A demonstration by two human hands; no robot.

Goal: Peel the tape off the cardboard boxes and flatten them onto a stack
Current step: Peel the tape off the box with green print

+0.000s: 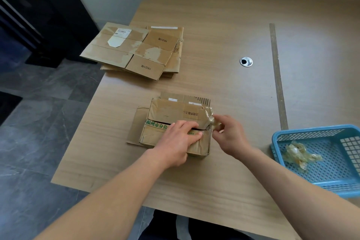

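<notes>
Leftmost, grey tiled floor (pixel 39 142) shows past the nine o'clock edge of the wooden table (pixel 214 15); at about ten o'clock on the table lies the stack (pixel 136 50) of flattened cartons, their flaps spread out, a torn white label on the top sheet, its far-left part overhanging the table edge; well apart from it, near the centre and toward six o'clock, sits the cardboard box (pixel 171 115) with green printed characters across its top, its flaps parted by a dark slit and a loose flap lying flat at its nine o'clock side; the left hand (pixel 175 142) rests on the box's near flap, palm down, fingers laid fairly straight across it and pressing, gripping nothing; at the box's three o'clock corner a crinkled length of clear tape (pixel 208 117) stands lifted off the cardboard, one end still stuck to the top; the right hand (pixel 229 134) pinches this tape between thumb and fingertips, just beside that corner; farther right, at about one o'clock, a round metal grommet (pixel 246 61) is set in the tabletop; beyond it a narrow strip (pixel 277 76) runs from twelve toward six o'clock; at four o'clock a blue plastic basket (pixel 311 130) holds a crumpled yellowish wad of peeled tape (pixel 300 157).
</notes>
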